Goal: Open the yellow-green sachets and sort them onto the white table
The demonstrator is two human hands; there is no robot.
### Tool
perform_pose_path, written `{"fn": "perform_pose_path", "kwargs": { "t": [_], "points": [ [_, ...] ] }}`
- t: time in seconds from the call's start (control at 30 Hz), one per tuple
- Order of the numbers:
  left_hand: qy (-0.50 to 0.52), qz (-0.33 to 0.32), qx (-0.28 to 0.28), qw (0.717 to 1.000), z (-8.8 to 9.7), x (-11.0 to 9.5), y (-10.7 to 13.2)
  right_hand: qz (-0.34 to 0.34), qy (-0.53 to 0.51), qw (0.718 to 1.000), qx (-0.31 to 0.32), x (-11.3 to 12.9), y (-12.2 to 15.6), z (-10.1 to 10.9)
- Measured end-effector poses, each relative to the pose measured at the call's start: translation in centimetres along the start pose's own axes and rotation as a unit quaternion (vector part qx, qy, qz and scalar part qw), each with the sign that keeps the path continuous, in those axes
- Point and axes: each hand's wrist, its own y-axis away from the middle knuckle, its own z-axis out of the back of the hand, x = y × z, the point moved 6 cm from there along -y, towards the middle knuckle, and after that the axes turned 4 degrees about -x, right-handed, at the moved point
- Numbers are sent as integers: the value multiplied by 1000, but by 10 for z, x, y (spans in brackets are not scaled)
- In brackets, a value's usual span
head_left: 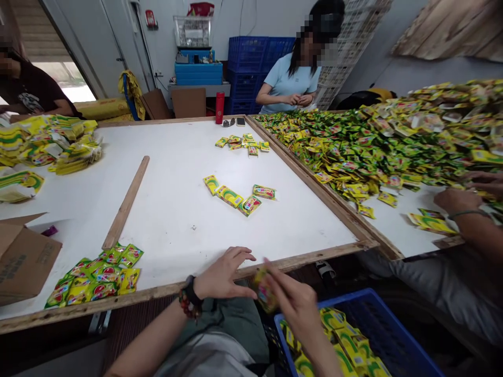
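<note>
My right hand (pixel 296 303) grips a yellow-green snack packet (pixel 265 290), blurred by motion, just off the table's front edge. Bearing a dark wristband and beads, my left hand (pixel 223 275) reaches over the wooden edge with its fingers apart and nothing in it. Its thumb points toward the packet; whether they touch I cannot tell. Below my right hand stands a blue crate (pixel 393 319) with several yellow packets (pixel 349 343) inside. Ahead on the white table (pixel 176 209) lie a few packets (pixel 230 196) in a loose curve.
Green packets (pixel 104 275) cluster at the front left beside a cardboard box (pixel 27 256) and a wooden strip (pixel 128 201). A wooden divider (pixel 314 188) borders a large packet heap (pixel 373 141). A co-worker's hand (pixel 459 201) works at right; another person (pixel 294 84) sits opposite, near a red bottle (pixel 219 108).
</note>
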Motion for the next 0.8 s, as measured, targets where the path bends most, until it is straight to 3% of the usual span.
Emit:
{"fn": "perform_pose_path", "kwargs": {
  "t": [0.07,0.13,0.17,0.27,0.37,0.5,0.6,0.67,0.73,0.8],
  "points": [
    [-106,-3,62,992,14,15,-25,-132,131,983,-1,-44,26,38],
    [-249,71,68,964,33,46,-62,-231,237,943,23,-79,50,66],
    [-273,89,58,956,41,59,-83,-255,257,932,30,-89,58,74],
    [-302,106,45,946,56,92,-137,-238,190,952,17,-91,59,67],
    [-311,111,69,941,61,111,-161,-160,83,984,-3,-69,39,32],
    [-290,91,137,943,60,104,-141,-53,55,995,-61,-42,1,-11],
    [-240,54,190,950,54,73,-100,19,67,992,-101,-24,-30,-34],
    [-177,44,176,967,50,46,-69,68,26,994,-82,-9,-45,-51],
    [-69,90,29,993,54,25,-42,91,-65,992,-60,6,-51,-66],
    [31,171,-186,967,58,17,-10,56,-186,979,-58,13,-47,-79]
  ]
}}
